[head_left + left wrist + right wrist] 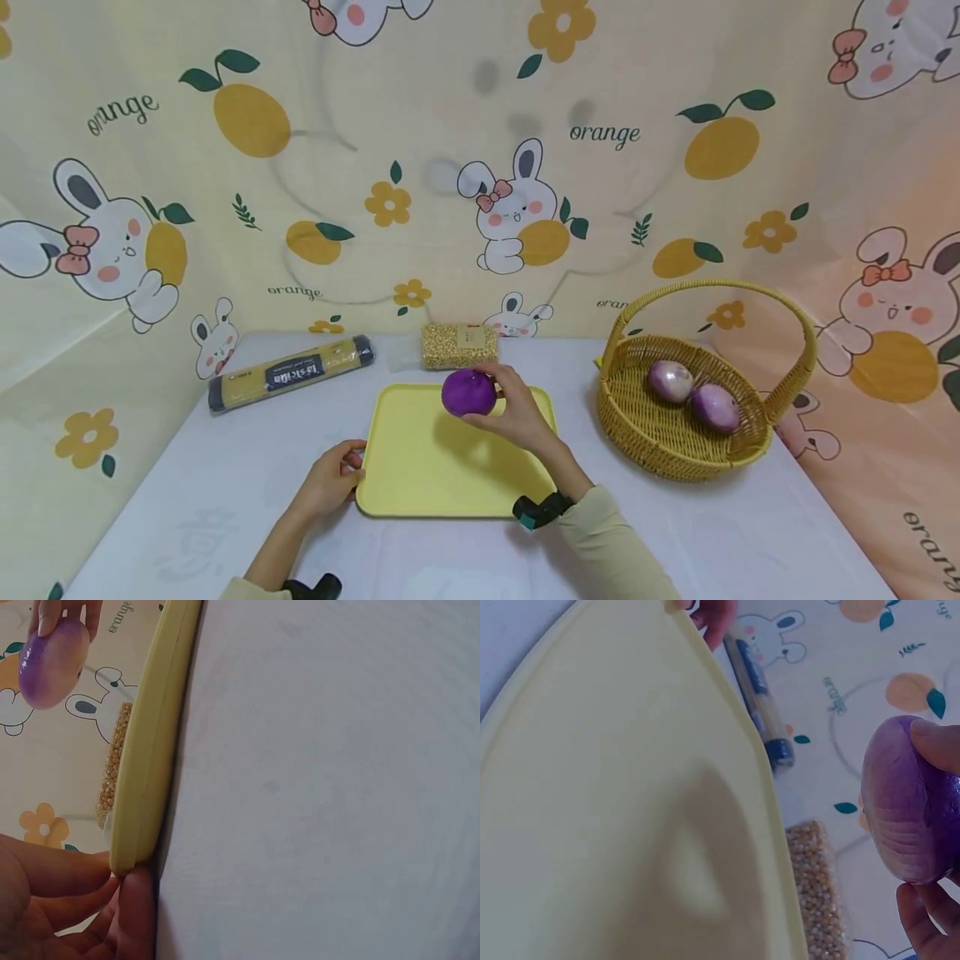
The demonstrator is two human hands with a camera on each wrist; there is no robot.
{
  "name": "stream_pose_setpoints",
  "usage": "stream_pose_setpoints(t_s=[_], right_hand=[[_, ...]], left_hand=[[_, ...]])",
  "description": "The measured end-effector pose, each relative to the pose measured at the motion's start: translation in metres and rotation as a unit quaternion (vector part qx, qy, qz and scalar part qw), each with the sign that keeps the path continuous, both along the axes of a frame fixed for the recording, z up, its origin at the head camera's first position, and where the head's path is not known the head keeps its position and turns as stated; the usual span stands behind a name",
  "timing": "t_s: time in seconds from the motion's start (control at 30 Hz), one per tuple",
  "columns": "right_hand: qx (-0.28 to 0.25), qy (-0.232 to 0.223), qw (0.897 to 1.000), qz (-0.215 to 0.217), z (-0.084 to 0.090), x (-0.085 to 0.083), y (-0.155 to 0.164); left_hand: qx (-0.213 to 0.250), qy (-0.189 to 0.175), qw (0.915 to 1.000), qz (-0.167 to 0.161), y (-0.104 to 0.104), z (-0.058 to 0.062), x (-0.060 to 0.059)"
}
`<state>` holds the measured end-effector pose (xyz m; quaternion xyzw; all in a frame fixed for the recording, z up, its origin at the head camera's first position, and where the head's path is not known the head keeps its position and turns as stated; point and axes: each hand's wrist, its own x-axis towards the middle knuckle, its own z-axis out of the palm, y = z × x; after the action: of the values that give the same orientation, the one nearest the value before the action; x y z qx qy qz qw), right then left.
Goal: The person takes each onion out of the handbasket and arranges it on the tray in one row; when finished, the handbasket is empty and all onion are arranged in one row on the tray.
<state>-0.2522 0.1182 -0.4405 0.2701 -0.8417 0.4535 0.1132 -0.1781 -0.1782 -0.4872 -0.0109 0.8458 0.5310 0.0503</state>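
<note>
1. Two hands: one left hand (326, 479) and one right hand (517, 412).
2. One wicker basket (660, 462), with a single handle.
3. Three purple onions in all — one held onion (468, 393) in the right hand, plus a second onion (670, 381) and a third onion (716, 407) in the basket.
4. One yellow tray (405, 467).
5. Two packages: one long packet (292, 374) and one bag of kernels (450, 346).
6. Two dark wrist devices (551, 506) — one per arm.
7. Two pale sleeves (618, 542).
8. One white counter (750, 542).
</note>
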Motion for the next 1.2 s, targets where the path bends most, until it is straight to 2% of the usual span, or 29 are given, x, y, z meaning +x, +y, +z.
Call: stream_pose_setpoints(t_s=[0.43, 0.6, 0.93, 1.2], right_hand=[[0.008, -0.007, 1.0, 0.006, -0.014, -0.003, -0.022], [0.008, -0.022, 1.0, 0.011, -0.023, -0.002, -0.03], [0.002, -0.017, 1.0, 0.026, -0.032, 0.001, -0.044], [0.007, -0.043, 0.999, 0.029, -0.037, 0.002, -0.057]], left_hand=[[0.006, -0.006, 1.0, 0.005, -0.001, 0.002, -0.003], [-0.001, -0.001, 1.0, 0.002, -0.001, 0.001, -0.002], [0.001, -0.002, 1.0, 0.002, 0.0, -0.001, 0.001], [0.003, -0.004, 1.0, 0.002, 0.0, -0.001, 0.0]])
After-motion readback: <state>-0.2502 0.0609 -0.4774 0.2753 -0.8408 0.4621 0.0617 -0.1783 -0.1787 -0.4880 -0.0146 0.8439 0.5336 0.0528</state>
